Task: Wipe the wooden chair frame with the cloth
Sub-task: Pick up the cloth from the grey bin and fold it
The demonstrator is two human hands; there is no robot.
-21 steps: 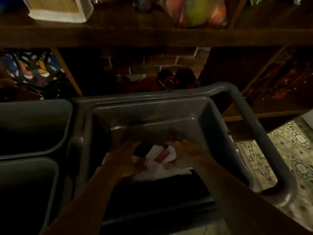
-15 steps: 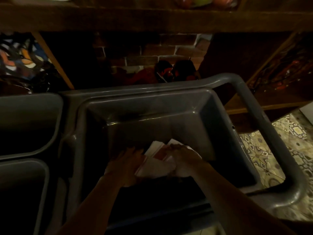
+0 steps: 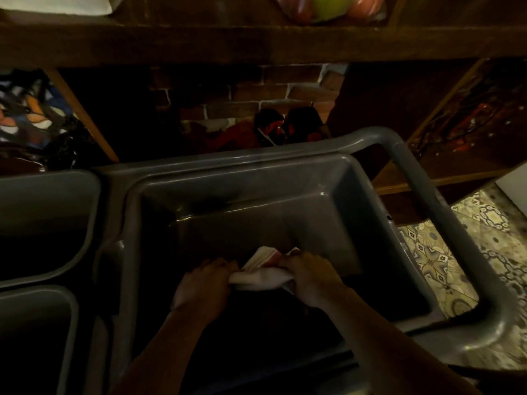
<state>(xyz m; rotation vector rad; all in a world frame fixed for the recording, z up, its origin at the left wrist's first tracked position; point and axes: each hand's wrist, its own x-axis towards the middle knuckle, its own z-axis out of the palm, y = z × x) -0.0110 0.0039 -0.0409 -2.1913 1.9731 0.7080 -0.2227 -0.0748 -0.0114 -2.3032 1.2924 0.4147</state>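
**Two hands bunch a cloth inside a grey tub**

Two bare hands meet low in the head view, both reaching down into a deep grey plastic tub (image 3: 328, 206). The left hand (image 3: 204, 286) has its fingers curled shut around the left end of a pale cloth (image 3: 261, 277). The right hand (image 3: 310, 276) is closed over the cloth's right end, knuckles up. The cloth is bunched into a roll between them, white with a reddish stripe showing on the folds that stick up behind the right hand's fingers. It sits inside the tub, toward the near side; whether it touches the tub's floor cannot be told, since the bottom is in deep shadow.

The tub belongs to a grey cart with a thick rounded handle (image 3: 445, 223) looping round its right side. Two smaller grey bins (image 3: 48, 223) sit just beside the tub on the left, one behind the other.

Beyond the cart runs a dark wooden shelf (image 3: 256, 44), with red and green round objects (image 3: 328, 7) on top at the upper edge. Under it a brick wall (image 3: 256, 89) shows, with dark and red items heaped at its foot. Patterned floor tiles (image 3: 445, 252) appear at the right, through the handle's loop. No chair frame can be made out in the dim light.
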